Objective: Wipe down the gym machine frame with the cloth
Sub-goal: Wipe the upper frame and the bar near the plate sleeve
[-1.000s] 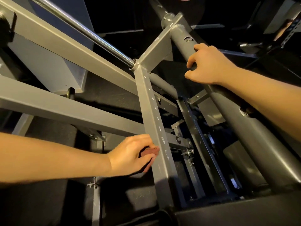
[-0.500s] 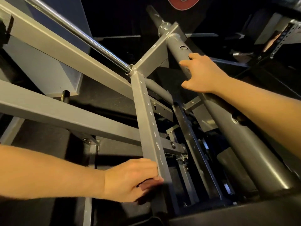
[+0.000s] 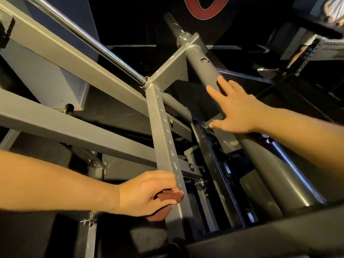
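Gym machine frame [image 3: 61, 131], grey painted steel, viewed from above. Square beams ran L to R and met a holed upright [image 3: 162, 131] at a welded joint near centre.

L hand [image 3: 145, 194]: low in view, at the lower part of the holed upright. Fingers curled, holding a reddish-brown cloth [image 3: 168, 196] between thumb and fingers. Cloth bunched in the grip, most of it hidden by the hand; a fold showed below the palm. Cloth pressed against the left face and edge of the upright. L forearm came in from the left edge.

R hand [image 3: 242, 112]: upper right of centre, over a thick round tube [image 3: 202, 69] that ran diagonally down to the lower right. Fingers [image 3: 216, 94] straight and spread wide, thumb out to the left, holding nothing. Palm lay over the tube; firm contact could not be told. R hand well apart from the cloth.

Other items noted: chrome bar [image 3: 104, 47] ran from the upper left down to the welded joint. Darker bracket w/ bolts [image 3: 214, 164] sat between the upright and the round tube. Black floor [image 3: 130, 116] beneath the frame. Part of a red mark [image 3: 193, 10] showed at top centre. Perforated rail [image 3: 323, 47] at upper right, detail too blurred to report.
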`<control>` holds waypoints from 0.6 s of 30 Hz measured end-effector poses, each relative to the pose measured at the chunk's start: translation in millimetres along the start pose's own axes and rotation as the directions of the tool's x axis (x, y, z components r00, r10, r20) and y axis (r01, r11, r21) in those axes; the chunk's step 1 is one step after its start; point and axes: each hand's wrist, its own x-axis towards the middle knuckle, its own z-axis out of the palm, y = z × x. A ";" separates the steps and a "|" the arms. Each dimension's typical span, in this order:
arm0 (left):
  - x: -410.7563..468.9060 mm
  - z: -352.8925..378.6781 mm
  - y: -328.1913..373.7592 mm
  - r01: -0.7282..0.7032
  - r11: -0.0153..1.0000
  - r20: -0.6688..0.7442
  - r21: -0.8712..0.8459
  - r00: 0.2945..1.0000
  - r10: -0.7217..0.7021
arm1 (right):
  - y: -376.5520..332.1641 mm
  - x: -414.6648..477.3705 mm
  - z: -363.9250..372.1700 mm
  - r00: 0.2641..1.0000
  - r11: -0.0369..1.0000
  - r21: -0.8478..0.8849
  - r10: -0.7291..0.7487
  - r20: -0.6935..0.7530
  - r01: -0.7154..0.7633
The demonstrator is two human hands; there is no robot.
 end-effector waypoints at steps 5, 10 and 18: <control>7.2 -20.5 -28.6 0.181 0.983 -0.147 0.014 0.973 -0.177 | -0.1 -11.5 0.7 0.995 0.995 0.087 -0.046 -0.089 0.053; -9.9 1.9 -1.2 0.153 0.984 -0.081 -0.091 0.984 -0.160 | 5.7 -12.6 -1.2 0.994 0.984 0.155 -0.076 -0.076 0.087; 0.5 -16.5 -28.2 0.253 0.967 -0.154 -0.028 0.955 -0.254 | 5.5 -9.6 -0.7 0.994 0.985 0.155 -0.059 -0.090 0.072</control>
